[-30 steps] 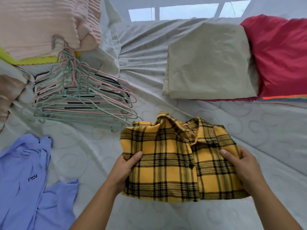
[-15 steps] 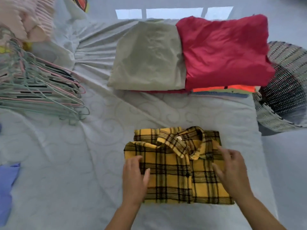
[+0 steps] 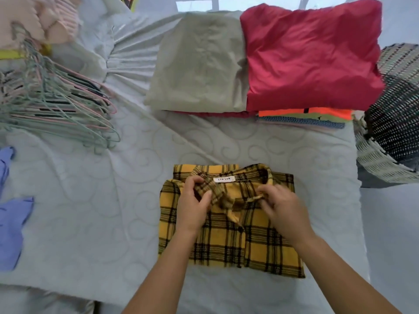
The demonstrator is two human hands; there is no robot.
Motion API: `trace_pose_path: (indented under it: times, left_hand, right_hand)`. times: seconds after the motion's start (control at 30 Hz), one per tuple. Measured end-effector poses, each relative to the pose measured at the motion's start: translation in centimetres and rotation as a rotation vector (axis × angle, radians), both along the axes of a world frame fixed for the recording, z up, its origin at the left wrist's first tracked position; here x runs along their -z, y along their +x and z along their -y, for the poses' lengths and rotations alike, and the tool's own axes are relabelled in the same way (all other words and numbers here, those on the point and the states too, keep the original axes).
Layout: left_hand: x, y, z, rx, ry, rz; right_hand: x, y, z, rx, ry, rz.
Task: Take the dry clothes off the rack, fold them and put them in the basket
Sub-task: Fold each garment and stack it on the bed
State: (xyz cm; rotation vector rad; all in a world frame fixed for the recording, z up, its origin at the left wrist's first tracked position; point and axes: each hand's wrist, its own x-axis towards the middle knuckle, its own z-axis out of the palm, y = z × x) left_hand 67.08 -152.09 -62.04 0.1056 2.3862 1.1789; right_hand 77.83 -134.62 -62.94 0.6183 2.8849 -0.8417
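The left hand (image 3: 192, 207) and right hand (image 3: 281, 209), flat on the folded yellow plaid shirt (image 3: 226, 245) a moment ago, now each pinch its collar (image 3: 221, 193). Folding appears nearly done; the basket (image 3: 394, 123) comes next.

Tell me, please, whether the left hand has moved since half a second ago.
Yes. Judged against the yellow plaid shirt, the left hand has moved up from its front to the collar.

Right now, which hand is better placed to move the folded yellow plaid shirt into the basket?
Right, probably. The right hand pinches the yellow plaid shirt at its collar, on the side nearer the woven basket. The left hand also grips the collar but sits farther away.
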Motion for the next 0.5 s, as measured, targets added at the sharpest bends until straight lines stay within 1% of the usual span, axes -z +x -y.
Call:
trace_pose_path:
  times: [0.03, 0.07, 0.1, 0.13, 0.17, 0.2, 0.23, 0.27, 0.3, 0.33, 0.37, 0.4, 0.43, 0.47, 0.5]
  left_hand:
    - [0.2, 0.3, 0.7, 0.044, -0.027, -0.003]
    - [0.2, 0.4, 1.2, 0.046, -0.046, 0.008]
    - [-0.1, 0.1, 1.5, -0.010, -0.056, 0.019]
    - [-0.2, -0.5, 1.7, -0.092, -0.075, 0.018]
    - [-0.1, -1.7, 1.7, -0.125, -0.137, -0.019]
    - [-0.1, -3.0, 1.5, -0.060, -0.259, -0.058]
    - [-0.2, -4.3, 1.3, 0.088, -0.395, -0.080]
    - [-0.2, -5.6, 1.2, 0.244, -0.459, -0.080]
    - [-0.2, -6.5, 1.2, 0.357, -0.423, -0.045]
    - [-0.5, -7.0, 1.2, 0.437, -0.318, 0.014]
    - [-0.8, -7.2, 1.3, 0.490, -0.172, 0.031]
    - [-1.3, -7.1, 1.2, 0.527, -0.035, 0.009]
    - [-1.8, -7.1, 0.9, 0.563, 0.074, -0.018]
    - [-1.9, -7.3, 0.3, 0.595, 0.155, -0.047]
    - [-1.6, -7.6, -0.6, 0.616, 0.188, -0.091]
  right_hand:
    - [0.5, 0.2, 0.2, -0.057, 0.002, 0.080]
    - [0.8, 0.4, 0.3, -0.074, -0.027, 0.135]
    - [0.7, 0.2, 0.4, -0.040, -0.081, 0.147]
    - [0.5, -0.2, 0.4, 0.034, -0.133, 0.113]
    - [0.6, -0.9, -0.1, 0.129, -0.149, 0.059]
    - [0.8, -1.8, -0.7, 0.236, -0.140, 0.036]
    - [1.2, -2.9, -1.7, 0.336, -0.161, 0.063]
    - [1.3, -4.0, -2.6, 0.409, -0.220, 0.130]
    - [1.5, -4.9, -3.3, 0.449, -0.317, 0.208]
    - [1.4, -5.4, -3.8, 0.441, -0.421, 0.270]
    - [1.1, -5.6, -4.0, 0.408, -0.510, 0.297]
    - [0.8, -5.2, -4.3, 0.390, -0.568, 0.263]
    - [0.4, -4.6, -4.7, 0.400, -0.587, 0.163]
    - [0.2, -3.7, -5.1, 0.436, -0.564, 0.038]
    - [0.1, -2.9, -5.4, 0.485, -0.525, -0.077]
